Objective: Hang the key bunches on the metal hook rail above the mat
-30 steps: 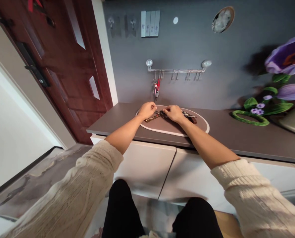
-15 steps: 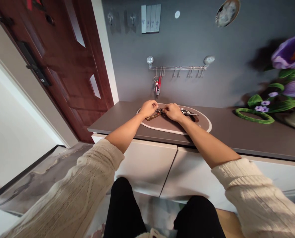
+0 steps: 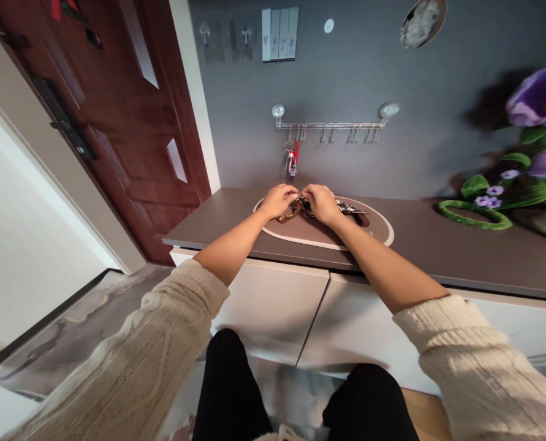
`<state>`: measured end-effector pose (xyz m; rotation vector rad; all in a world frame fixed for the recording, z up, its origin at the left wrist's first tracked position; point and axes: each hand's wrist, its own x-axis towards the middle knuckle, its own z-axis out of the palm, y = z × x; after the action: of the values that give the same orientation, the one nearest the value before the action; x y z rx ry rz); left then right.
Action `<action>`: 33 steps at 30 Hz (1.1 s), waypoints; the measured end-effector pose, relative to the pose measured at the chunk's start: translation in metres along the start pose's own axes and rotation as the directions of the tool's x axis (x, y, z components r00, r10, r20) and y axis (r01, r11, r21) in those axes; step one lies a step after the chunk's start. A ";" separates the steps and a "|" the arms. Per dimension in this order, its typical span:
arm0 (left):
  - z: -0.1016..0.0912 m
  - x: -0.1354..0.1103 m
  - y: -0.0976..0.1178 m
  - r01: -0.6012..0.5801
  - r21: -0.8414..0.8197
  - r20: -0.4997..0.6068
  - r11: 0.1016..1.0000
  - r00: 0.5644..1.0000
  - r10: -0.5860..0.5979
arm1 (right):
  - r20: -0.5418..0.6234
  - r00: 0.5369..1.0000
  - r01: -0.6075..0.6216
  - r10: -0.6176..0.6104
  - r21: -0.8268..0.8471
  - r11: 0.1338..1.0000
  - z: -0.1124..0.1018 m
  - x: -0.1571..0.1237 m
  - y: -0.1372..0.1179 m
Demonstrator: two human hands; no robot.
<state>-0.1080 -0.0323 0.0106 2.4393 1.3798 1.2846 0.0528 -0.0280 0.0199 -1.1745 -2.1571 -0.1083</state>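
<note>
Center of frame, left hand [image 3: 278,201] and right hand [image 3: 321,204] pinch narrowly at a key bunch [image 3: 344,208] (ring hidden by fingers), which lies on an oval mat [image 3: 374,228], not hung. Above, a pink-tagged key set [image 3: 291,162] hangs from a wall rail [image 3: 330,125].

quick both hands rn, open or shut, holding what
Left hand: closed, holding a brown key fob.
Right hand: closed, pinching the metal keys.
</note>
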 end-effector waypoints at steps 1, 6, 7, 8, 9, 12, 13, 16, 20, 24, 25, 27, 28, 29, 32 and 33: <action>0.000 0.000 0.001 -0.010 0.002 -0.004 1.000 1.000 0.010 | -0.006 1.000 0.010 -0.010 0.007 1.000 0.000 0.000 0.000; -0.001 0.001 0.002 -0.025 0.019 -0.039 1.000 0.999 0.026 | -0.052 0.998 0.029 -0.027 0.045 0.999 0.000 0.001 0.000; 0.000 0.002 0.002 -0.019 0.011 -0.045 1.000 0.999 0.020 | -0.061 0.998 0.030 -0.026 0.057 0.998 0.000 0.001 0.000; 0.000 0.002 0.002 -0.012 -0.001 -0.050 1.000 0.999 0.012 | -0.070 0.997 0.031 -0.026 0.070 0.997 0.000 0.001 0.000; 0.000 0.002 0.001 -0.003 -0.018 -0.055 1.000 0.999 0.002 | -0.080 0.997 0.032 -0.025 0.086 0.996 0.001 0.002 -0.001; 0.002 0.003 0.000 0.028 -0.083 -0.067 0.996 0.997 -0.034 | -0.098 0.995 0.019 -0.004 0.148 0.989 0.001 0.002 -0.002; 0.002 0.003 -0.001 0.037 -0.105 -0.074 0.994 0.996 -0.045 | -0.098 0.995 0.008 0.009 0.172 0.985 0.001 0.002 -0.003; 0.002 0.003 -0.001 0.061 -0.171 -0.102 0.983 0.992 -0.080 | -0.079 0.996 -0.030 0.049 0.234 0.972 0.000 0.001 -0.005; 0.001 0.003 0.001 0.111 -0.263 -0.137 0.958 0.979 -0.151 | -0.044 0.994 -0.082 0.101 0.320 0.944 0.001 0.000 -0.007; 0.002 0.003 0.003 0.131 -0.331 -0.138 0.934 0.973 -0.186 | -0.023 0.989 -0.117 0.144 0.462 0.879 0.006 0.001 -0.005; 0.002 0.003 0.004 0.133 -0.341 -0.133 0.931 0.973 -0.187 | -0.022 0.988 -0.121 0.151 0.491 0.862 0.007 0.002 -0.004; 0.003 0.003 0.004 0.130 -0.357 -0.125 0.925 0.975 -0.185 | -0.023 0.987 -0.121 0.159 0.541 0.832 0.008 0.003 -0.002; 0.003 0.002 0.004 0.124 -0.365 -0.123 0.923 0.976 -0.180 | -0.023 0.986 -0.122 0.163 0.564 0.817 0.008 0.004 -0.001; 0.003 0.002 0.004 0.116 -0.371 -0.125 0.921 0.977 -0.173 | -0.023 0.985 -0.124 0.169 0.588 0.799 0.008 0.004 0.000; 0.004 0.002 0.004 0.089 -0.374 -0.133 0.923 0.980 -0.149 | -0.026 0.980 -0.137 0.199 0.641 0.755 0.007 0.005 0.001; 0.004 0.001 0.004 0.087 -0.373 -0.133 0.924 0.980 -0.146 | -0.028 0.977 -0.142 0.210 0.649 0.748 0.006 0.005 0.001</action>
<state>-0.1019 -0.0326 0.0109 2.0168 1.1662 1.5714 0.0483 -0.0216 0.0182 -0.9177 -1.7489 0.6099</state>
